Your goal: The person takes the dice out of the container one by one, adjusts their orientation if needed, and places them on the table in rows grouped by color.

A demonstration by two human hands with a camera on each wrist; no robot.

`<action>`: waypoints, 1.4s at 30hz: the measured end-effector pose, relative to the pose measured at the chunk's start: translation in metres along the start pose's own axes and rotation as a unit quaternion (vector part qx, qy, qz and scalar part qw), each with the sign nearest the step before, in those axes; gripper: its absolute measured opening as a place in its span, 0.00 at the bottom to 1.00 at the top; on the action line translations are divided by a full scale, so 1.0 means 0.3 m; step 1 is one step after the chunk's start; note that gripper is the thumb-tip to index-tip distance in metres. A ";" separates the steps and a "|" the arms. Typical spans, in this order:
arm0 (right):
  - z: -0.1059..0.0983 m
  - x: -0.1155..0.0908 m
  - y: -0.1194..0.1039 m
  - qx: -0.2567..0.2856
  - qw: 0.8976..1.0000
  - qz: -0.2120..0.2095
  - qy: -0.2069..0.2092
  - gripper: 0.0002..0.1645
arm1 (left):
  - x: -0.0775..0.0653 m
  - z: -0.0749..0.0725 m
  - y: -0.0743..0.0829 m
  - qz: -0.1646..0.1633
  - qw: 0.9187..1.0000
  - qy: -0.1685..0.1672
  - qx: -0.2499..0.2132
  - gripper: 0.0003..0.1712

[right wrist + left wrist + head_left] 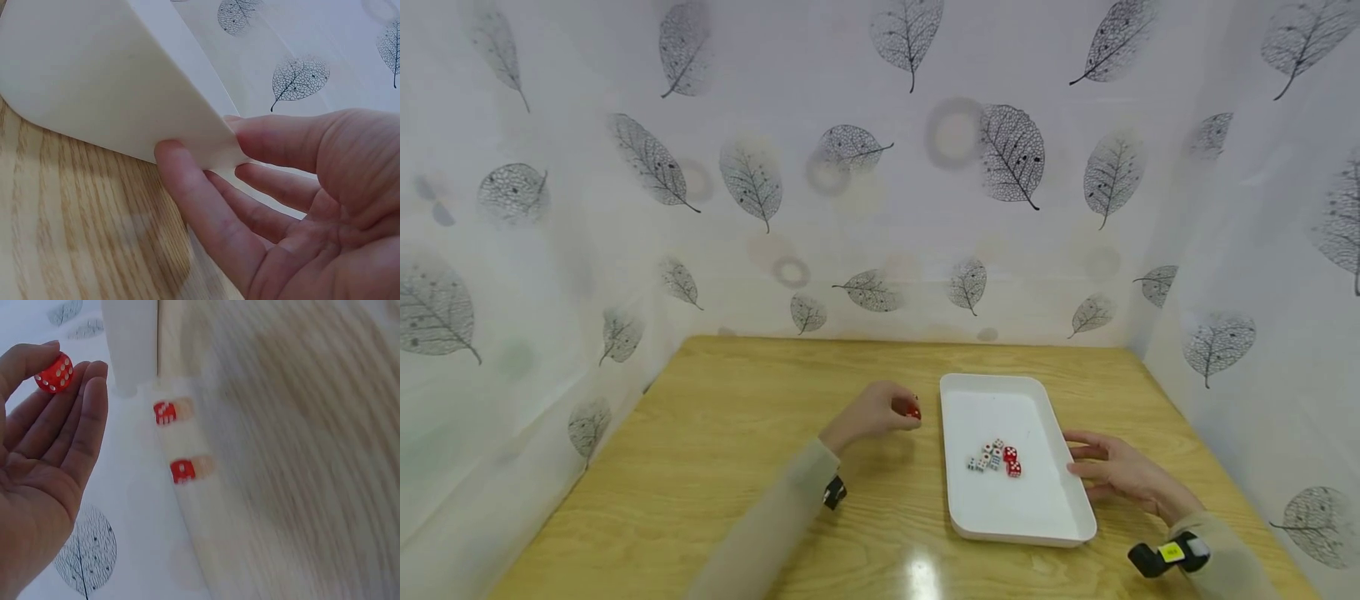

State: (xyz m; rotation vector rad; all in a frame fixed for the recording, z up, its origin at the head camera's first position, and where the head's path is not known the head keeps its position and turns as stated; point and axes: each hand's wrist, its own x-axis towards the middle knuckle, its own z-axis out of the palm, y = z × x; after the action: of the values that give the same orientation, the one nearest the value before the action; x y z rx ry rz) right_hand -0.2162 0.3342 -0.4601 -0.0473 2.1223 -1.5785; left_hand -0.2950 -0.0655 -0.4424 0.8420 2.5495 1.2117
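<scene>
My left hand point(874, 412) is left of the tray, above the table. Between thumb and fingertips it pinches a red die point(55, 374) with white pips. Two more red dice, one farther point(165, 412) and one nearer point(182, 471), lie apart in the left wrist view. A white tray point(1018, 510) holds several small white dice point(983, 463) and two larger red dice point(1012, 461), grouped near its middle. At the tray's right side, my right hand point(1123, 477) holds the edge, thumb at the rim and fingers against the outer wall point(125, 81).
The wood-grain table point(737, 417) extends left of the tray. A white sheet point(880, 233) printed with grey leaves hangs behind the table and along both sides. Dark cameras are strapped on both wrists, including a right wrist camera point(1150, 560).
</scene>
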 end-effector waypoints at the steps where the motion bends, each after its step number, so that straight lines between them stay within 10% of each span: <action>1: 0.000 -0.001 0.000 -0.001 1.000 -0.002 -0.001 0.48 | -0.004 -0.013 -0.008 -0.002 1.000 0.001 0.004 0.10; 17: 0.002 0.000 0.002 -0.005 1.000 0.009 0.006 0.47 | -0.039 -0.131 -0.147 -0.053 0.998 0.028 0.018 0.13; 27: 0.008 0.001 -0.006 -0.010 1.000 0.012 0.019 0.47 | -0.045 -0.149 -0.194 -0.172 0.983 0.063 0.023 0.06; 42: 0.009 0.000 -0.005 -0.015 1.000 0.008 0.011 0.47 | -0.005 -0.154 -0.232 -0.160 0.981 0.079 0.079 0.07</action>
State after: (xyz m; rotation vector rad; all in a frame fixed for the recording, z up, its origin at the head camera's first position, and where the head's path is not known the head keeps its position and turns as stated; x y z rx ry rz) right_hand -0.2155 0.3312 -0.4593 -0.0238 2.1577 -1.5460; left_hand -0.3409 -0.1313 -0.4658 0.3491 2.7980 1.0242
